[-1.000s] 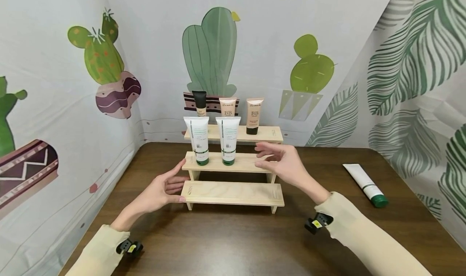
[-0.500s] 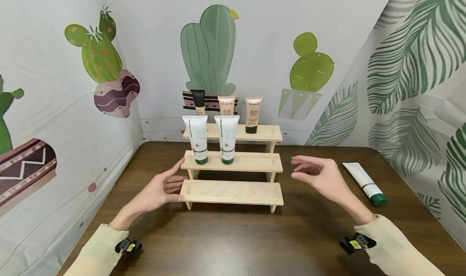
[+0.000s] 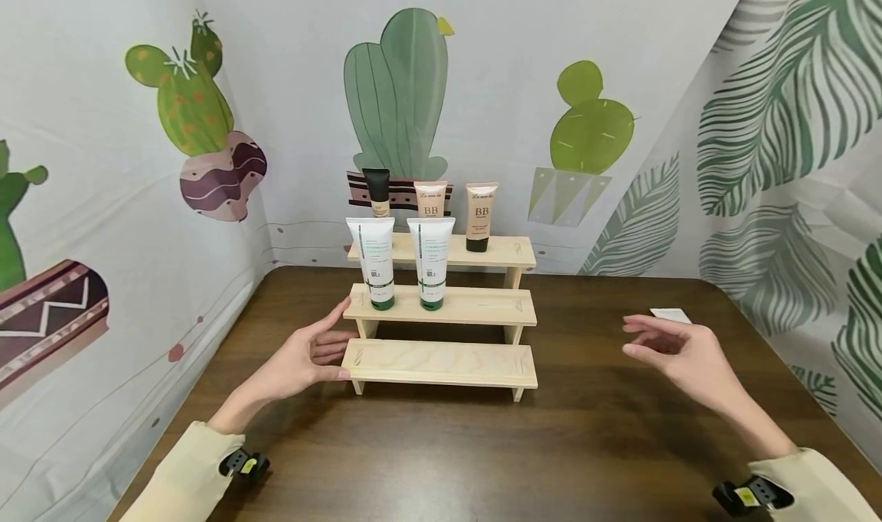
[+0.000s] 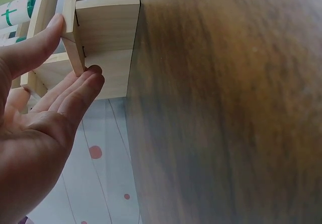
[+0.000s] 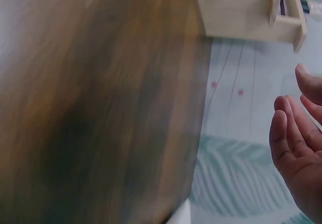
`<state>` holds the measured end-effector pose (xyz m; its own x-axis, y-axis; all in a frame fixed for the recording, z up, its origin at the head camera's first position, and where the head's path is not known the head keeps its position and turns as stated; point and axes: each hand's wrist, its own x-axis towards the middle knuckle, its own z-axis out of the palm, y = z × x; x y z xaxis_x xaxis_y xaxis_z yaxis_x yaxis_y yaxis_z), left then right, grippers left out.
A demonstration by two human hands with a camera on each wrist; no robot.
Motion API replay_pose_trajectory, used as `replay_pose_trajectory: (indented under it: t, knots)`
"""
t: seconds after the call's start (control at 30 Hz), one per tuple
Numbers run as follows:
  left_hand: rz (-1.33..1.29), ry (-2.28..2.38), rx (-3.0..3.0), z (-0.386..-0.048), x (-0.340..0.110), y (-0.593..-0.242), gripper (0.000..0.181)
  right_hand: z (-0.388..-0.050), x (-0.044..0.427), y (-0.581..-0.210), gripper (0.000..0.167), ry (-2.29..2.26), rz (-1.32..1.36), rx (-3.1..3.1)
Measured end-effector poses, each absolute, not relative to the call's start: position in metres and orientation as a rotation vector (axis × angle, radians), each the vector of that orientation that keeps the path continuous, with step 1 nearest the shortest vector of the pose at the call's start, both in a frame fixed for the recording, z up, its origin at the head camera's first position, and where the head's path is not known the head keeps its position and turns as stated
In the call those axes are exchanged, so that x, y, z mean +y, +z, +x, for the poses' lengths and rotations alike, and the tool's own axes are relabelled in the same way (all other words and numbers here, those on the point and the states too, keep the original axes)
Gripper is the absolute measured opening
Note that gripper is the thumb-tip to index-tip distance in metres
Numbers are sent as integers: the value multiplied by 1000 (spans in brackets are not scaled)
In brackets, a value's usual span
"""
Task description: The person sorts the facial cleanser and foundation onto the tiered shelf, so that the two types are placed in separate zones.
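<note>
My left hand [image 3: 299,361] rests against the left end of a three-step wooden display stand [image 3: 441,361], its thumb on the lowest step's corner. In the left wrist view the fingers [image 4: 75,93] lie fairly straight along the wood. Off to the right, my right hand [image 3: 682,357] hovers above the table with thumb and fingers apart, holding nothing. Behind it shows the flat white end of a lying tube [image 3: 670,315]; the hand hides the rest. Two white tubes with green caps, a left one [image 3: 375,262] and a right one [image 3: 432,262], stand on the middle step.
On the top step stand a black-topped tube [image 3: 378,193] and two beige BB cream tubes, one partly hidden [image 3: 431,198] and one at the right [image 3: 480,216]. The brown table [image 3: 441,453] meets a cloth backdrop [image 3: 496,86] printed with cacti and leaves.
My right hand has moved from the middle step's right end out to the right, now covering most of the lying white tube. The left hand stays at the stand.
</note>
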<state>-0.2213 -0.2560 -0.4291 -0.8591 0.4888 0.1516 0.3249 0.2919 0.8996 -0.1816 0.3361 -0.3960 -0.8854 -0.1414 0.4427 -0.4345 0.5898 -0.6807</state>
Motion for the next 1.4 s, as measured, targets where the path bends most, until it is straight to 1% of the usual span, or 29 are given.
replay_pose_trajectory:
  t: [0.37,0.57,0.8,1.03,1.17,1.4]
  knots:
    - [785,1606,2396,-224,-255,-429,115,-171,393,-404,39,941,452,-2483]
    - [783,1615,2387,-223,-255,-429,115,-168,422,-410,45,842,431,-2526]
    - [762,1614,2391,-221,-257,-428,116,-165,445,-408,41,750,330,-2610]
    - [765,1611,2403,-221,-257,-428,116,-171,460,-411,39,728,262,-2660]
    - [765,1608,2402,-221,-257,-428,116,-174,464,-414,44,715,189,-2731]
    - [771,1606,2398,-221,-257,-429,115,-182,472,-418,58,723,98,-2869]
